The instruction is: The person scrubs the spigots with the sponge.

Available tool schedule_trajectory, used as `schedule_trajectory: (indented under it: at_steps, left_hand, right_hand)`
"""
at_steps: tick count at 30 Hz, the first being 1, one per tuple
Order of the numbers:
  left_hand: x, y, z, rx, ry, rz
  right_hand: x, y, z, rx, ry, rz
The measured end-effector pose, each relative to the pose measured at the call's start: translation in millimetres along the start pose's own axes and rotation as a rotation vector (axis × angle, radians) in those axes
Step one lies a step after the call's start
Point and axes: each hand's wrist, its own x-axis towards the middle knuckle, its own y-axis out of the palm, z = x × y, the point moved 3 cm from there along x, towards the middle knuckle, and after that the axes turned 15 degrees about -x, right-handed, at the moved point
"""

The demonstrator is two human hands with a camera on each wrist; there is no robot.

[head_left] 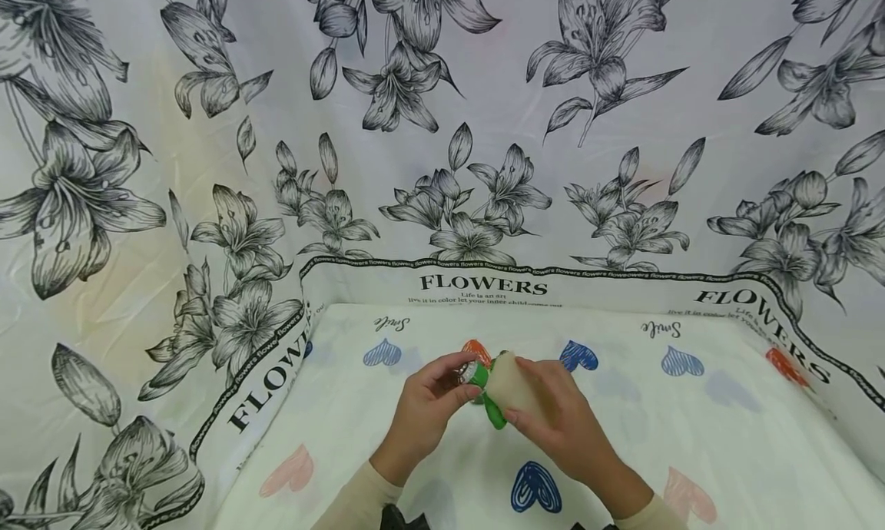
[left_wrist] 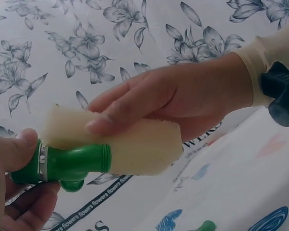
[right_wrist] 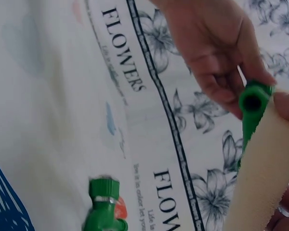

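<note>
My left hand pinches a green plastic hose valve with a threaded end and a silvery band, thumb on one side and fingers on the other. In my right hand is a pale beige sponge, gripped between thumb and fingers. The sponge lies against the valve's side in the left wrist view, covering part of it. The valve's round open end and a narrow green lever show in the right wrist view. A second green valve rests on the table below the hands.
A white tablecloth printed with coloured hearts covers the table. Behind and to the sides hangs a white curtain with black lily drawings and a lettered border, meeting the table's far edge.
</note>
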Motion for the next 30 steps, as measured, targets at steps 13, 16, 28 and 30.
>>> schedule_trajectory:
  at_steps: [13,16,28,30]
  left_hand:
    - [-1.0,-7.2,2.7,0.017,-0.005,-0.102]
    - [-1.2,-6.8,3.1,0.012,-0.014,-0.105]
    - [-4.2,-0.1,2.7,-0.045,-0.032,-0.027]
    - [-5.5,1.0,2.6,-0.055,-0.038,-0.018]
  right_hand:
    - [-9.4,3,23,0.101,-0.131,0.049]
    - [-9.6,3,21,0.099,-0.129,0.053]
    - [-4.9,-1,4,0.07,-0.085,0.025]
    - [-3.9,-2,0,0.058,-0.082,0.021]
